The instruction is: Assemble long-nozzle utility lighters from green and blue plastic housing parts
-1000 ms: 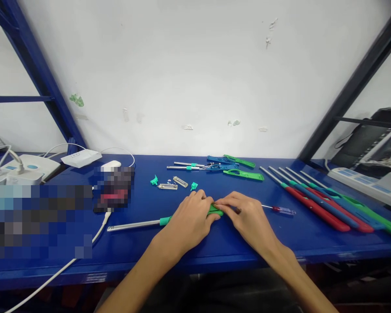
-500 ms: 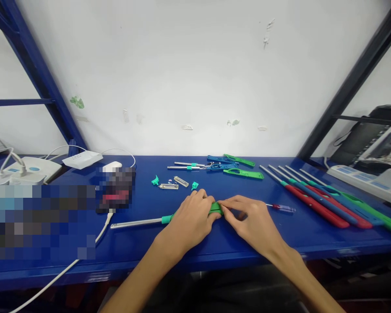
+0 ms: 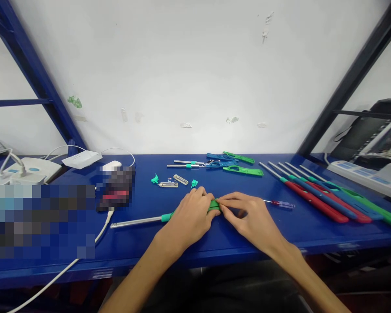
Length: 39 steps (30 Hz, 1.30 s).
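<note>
A long-necked lighter (image 3: 137, 222) with a metal tube, teal collar and green handle lies across the front of the table, its tube pointing left. My left hand (image 3: 189, 215) is wrapped over the handle and hides most of it. At the handle's right end, the thumb and fingers of my right hand (image 3: 249, 213) pinch together on the green part; whether a small piece sits between them is hidden. Just beyond my left hand lie a teal trigger piece (image 3: 194, 184) and two clear fuel tanks, one of them the nearer tank (image 3: 168, 184). Another teal piece (image 3: 154, 178) rests farther left.
A screwdriver (image 3: 282, 204) lies right of my right hand. Several assembled lighters (image 3: 316, 201) fan out on the right. Opened blue and green handle halves (image 3: 243, 171) and metal tubes (image 3: 184, 166) lie at the back. A white cable (image 3: 60, 274) crosses the left side.
My right fingertips have shifted slightly left along the green handle, closer to my left hand. The view has tilted a little. Both hands keep their grip.
</note>
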Tool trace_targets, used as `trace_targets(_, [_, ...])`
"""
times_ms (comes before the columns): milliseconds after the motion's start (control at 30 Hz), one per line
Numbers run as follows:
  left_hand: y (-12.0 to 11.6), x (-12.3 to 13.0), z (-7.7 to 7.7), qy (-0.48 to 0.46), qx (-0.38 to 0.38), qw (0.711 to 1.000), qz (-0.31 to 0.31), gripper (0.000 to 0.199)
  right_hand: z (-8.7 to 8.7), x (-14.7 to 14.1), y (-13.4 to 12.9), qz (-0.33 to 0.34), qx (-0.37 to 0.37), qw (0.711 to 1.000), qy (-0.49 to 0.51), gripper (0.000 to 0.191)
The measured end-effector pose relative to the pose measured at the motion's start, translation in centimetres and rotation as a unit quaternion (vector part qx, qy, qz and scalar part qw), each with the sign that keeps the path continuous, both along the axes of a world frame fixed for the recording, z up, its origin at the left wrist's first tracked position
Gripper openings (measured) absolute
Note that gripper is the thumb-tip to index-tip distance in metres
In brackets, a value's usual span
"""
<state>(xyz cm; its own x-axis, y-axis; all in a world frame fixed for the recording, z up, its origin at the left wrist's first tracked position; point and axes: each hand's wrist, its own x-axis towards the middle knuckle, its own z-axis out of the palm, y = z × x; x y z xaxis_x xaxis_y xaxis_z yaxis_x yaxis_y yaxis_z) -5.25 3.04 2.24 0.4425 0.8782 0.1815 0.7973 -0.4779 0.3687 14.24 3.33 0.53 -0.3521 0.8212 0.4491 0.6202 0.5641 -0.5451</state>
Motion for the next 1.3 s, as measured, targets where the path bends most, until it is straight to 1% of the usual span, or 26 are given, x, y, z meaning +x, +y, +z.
trace_targets(100, [0.1,0.0,0.0,0.004,0.001,1.000,-0.002,0.023,0.2,0.0,0.2,-0.036,0.004,0.999,0.023,0.029])
trace_targets(200, [0.1,0.1,0.1,0.004,0.000,1.000,0.002,0.024,0.8,1.5,0.9,-0.097,0.017,0.995,0.026,0.034])
trace_targets(300, [0.0,0.1,0.2,0.000,-0.007,1.000,0.003,0.025,1.4,5.2,2.3,-0.150,0.012,0.988,-0.023,0.032])
trace_targets(333, [0.0,0.2,0.2,-0.002,-0.010,1.000,0.003,0.025,1.6,6.8,2.8,-0.156,0.002,0.987,-0.048,0.031])
trace_targets(433, [-0.1,0.1,0.4,-0.005,-0.018,1.000,0.005,0.025,1.4,11.4,3.9,-0.160,-0.030,0.981,-0.106,0.035])
trace_targets(500, [-0.2,0.2,0.4,-0.005,-0.022,1.000,0.007,0.025,1.1,13.3,4.3,-0.164,-0.052,0.978,-0.120,0.031])
trace_targets(533, [-0.2,0.2,0.5,-0.004,-0.023,1.000,0.008,0.025,0.9,13.7,4.4,-0.163,-0.059,0.978,-0.121,0.030])
trace_targets(600, [-0.2,0.2,0.5,-0.002,-0.025,1.000,0.010,0.026,0.9,13.4,4.5,-0.157,-0.068,0.979,-0.109,0.028])
trace_targets(667, [-0.2,0.2,0.6,0.001,-0.028,1.000,0.014,0.026,1.3,12.2,4.3,-0.154,-0.075,0.982,-0.082,0.029])
trace_targets(833, [-0.3,0.2,0.7,0.001,-0.033,0.999,0.016,0.026,2.9,9.0,3.3,-0.149,-0.087,0.984,0.039,0.038])
trace_targets(933, [-0.3,0.2,0.7,-0.002,-0.034,0.999,0.017,0.028,3.7,8.2,2.8,-0.134,-0.094,0.980,0.110,0.044])
trace_targets(1033, [-0.3,0.3,0.6,-0.005,-0.034,0.999,0.017,0.029,4.4,7.6,2.5,-0.119,-0.104,0.973,0.167,0.044])
trace_targets(1100, [-0.3,0.3,0.6,-0.005,-0.033,0.999,0.017,0.029,4.7,6.8,2.2,-0.116,-0.096,0.967,0.205,0.045])
trace_targets(1200, [-0.3,0.2,0.5,-0.004,-0.030,0.999,0.016,0.029,4.8,4.8,1.9,-0.114,-0.058,0.960,0.250,0.045])
trace_targets(1300, [-0.2,0.2,0.4,0.000,-0.029,0.999,0.016,0.029,4.0,2.5,1.9,-0.104,-0.026,0.958,0.265,0.043])
